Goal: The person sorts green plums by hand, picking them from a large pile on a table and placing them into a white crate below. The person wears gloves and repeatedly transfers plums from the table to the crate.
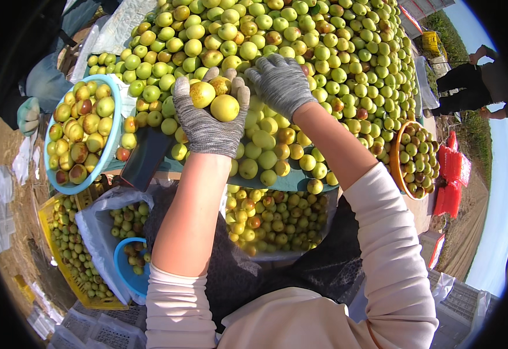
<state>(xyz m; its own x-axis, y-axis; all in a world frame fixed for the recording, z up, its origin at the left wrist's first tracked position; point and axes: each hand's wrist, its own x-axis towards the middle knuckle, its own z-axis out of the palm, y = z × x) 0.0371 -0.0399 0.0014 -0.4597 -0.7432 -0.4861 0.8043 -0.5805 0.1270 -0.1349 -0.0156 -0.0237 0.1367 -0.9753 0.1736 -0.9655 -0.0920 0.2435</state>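
Palm up, my left hand (212,118), in a grey knit glove with pale fingertips, cradles three yellow-green jujubes (225,108); two show reddish-brown patches. Beside it to the right, my gloved right hand (282,83) lies palm down on the broad heap of jujubes (354,65). Its fingers are slightly curled over the fruit, and what is under them is hidden. The heap covers a table with a dark green cover (289,181). Near the table's front edge, left of my left wrist, lies a dark flat phone-like slab (147,152).
A light-blue basin (115,131) of jujubes stands left, an orange basket (397,161) right. Below are a jujube-filled lined container (280,218), a yellow crate (62,261) and a small blue bowl (127,279). A person (472,83) stands at far right; another person's denim-clad leg (47,78) shows at left.
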